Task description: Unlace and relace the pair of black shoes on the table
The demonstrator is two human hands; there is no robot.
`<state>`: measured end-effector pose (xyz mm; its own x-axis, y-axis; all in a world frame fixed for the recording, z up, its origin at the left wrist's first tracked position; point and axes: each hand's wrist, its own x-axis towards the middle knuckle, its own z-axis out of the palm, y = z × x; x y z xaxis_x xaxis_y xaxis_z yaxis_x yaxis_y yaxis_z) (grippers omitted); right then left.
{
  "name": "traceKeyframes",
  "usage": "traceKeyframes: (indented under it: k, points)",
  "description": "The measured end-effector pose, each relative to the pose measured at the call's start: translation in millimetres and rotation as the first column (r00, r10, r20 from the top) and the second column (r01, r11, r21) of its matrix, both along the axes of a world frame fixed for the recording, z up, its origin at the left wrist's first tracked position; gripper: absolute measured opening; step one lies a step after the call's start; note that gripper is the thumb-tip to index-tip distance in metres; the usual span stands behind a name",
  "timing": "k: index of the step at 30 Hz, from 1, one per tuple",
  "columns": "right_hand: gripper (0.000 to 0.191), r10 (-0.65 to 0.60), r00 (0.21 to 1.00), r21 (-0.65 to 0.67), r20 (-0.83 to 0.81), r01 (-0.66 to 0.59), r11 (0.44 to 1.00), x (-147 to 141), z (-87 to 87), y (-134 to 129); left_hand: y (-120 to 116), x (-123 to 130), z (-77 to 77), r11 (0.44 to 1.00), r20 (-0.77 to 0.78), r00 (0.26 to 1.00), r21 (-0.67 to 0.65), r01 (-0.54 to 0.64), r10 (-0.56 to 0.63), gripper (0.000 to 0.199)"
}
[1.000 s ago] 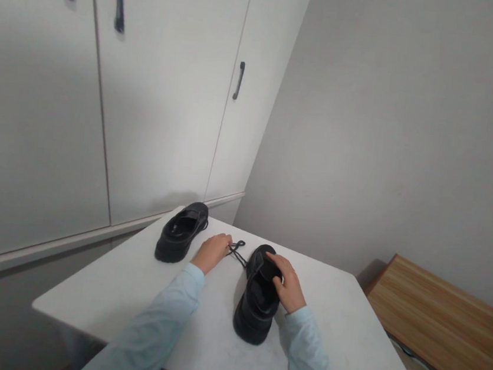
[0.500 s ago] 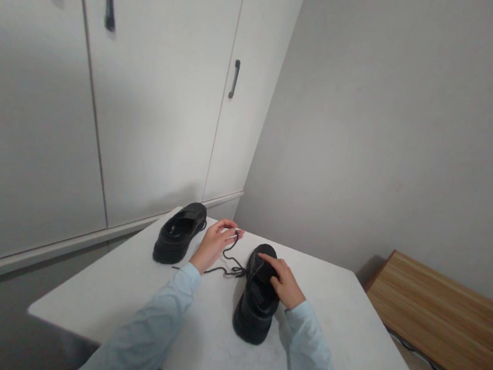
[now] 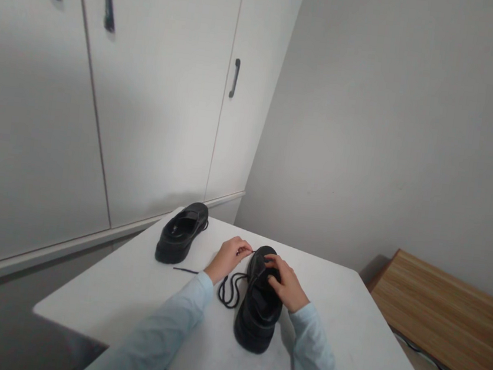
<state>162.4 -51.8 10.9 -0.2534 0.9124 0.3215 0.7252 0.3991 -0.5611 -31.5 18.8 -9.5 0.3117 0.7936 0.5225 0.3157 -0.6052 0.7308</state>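
Landmark: black leather shoe with a chunky sole and rounded toe [image 3: 255, 328]. It sits sole down on a white, smooth-topped table [image 3: 344, 339], heel nearest the wearer, toe pointing away, opening upward.

Left hand [image 3: 230, 258]: at the landmark's left flank, near the toe. Fingertips drawn together in a narrow pinch on a thin black cord lace [image 3: 228, 301]; a short dark length runs from the fingertips to the shoe. The rest of the lace lies on the table left of the landmark, looped just beside it. A straight free end shows farther left, beyond the wrist; the stretch between is hidden by hand and cuff.

Right hand [image 3: 287, 285]: comes in from the landmark's right, over its front opening. Fingers bent onto the upper, thumb lower and apart from them, a moderate gap between. Contact with the shoe seen; whether it grips the tongue, cannot tell.

Both forearms in pale blue sleeves [image 3: 320, 359].

Second black leather shoe, similar build [image 3: 172, 251]: left of the landmark and farther back, well apart, sole down, toe away.

Wood-grain brown panel [image 3: 446, 309]: far right of the landmark, off the table.
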Motion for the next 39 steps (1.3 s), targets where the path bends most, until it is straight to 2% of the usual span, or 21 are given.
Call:
traceKeyframes:
  k: [2,6,12,17,24,32,39]
  points:
    - [0.037,-0.023,1.0,0.004,-0.006,0.023,1.0,-2,1.3,0,-1,0,-2.0,0.997,-0.127,0.992,0.082,-0.009,0.02,0.013]
    - [0.024,-0.099,0.995,-0.008,-0.016,0.098,0.995,-8,4.4,1,-4,1,-2.8,0.988,-0.291,0.956,0.155,0.011,0.035,0.018]
    - [0.021,-0.269,0.955,0.012,0.129,0.269,0.963,-18,9.6,3,-6,2,-0.7,0.977,-0.397,0.914,0.215,0.011,0.077,0.021]
    - [0.017,-0.338,0.917,0.078,0.211,0.329,0.941,-25,9.2,5,-6,6,-2.5,0.972,-0.43,0.897,0.236,0.0,0.104,0.021]
    - [0.023,-0.383,0.874,0.141,0.3,0.357,0.924,-34,11.6,4,-5,10,-9.3,0.979,-0.329,0.936,0.192,-0.065,0.126,0.02]
    - [0.023,-0.405,0.821,0.192,0.403,0.356,0.914,-36,8.0,6,-2,17,-12.2,0.993,-0.135,0.99,0.113,-0.028,0.043,0.018]
    - [0.024,-0.396,0.813,0.186,0.427,0.35,0.918,-37,9.4,6,-4,22,-11.7,0.999,0.016,1.0,-0.043,0.018,-0.017,0.016]
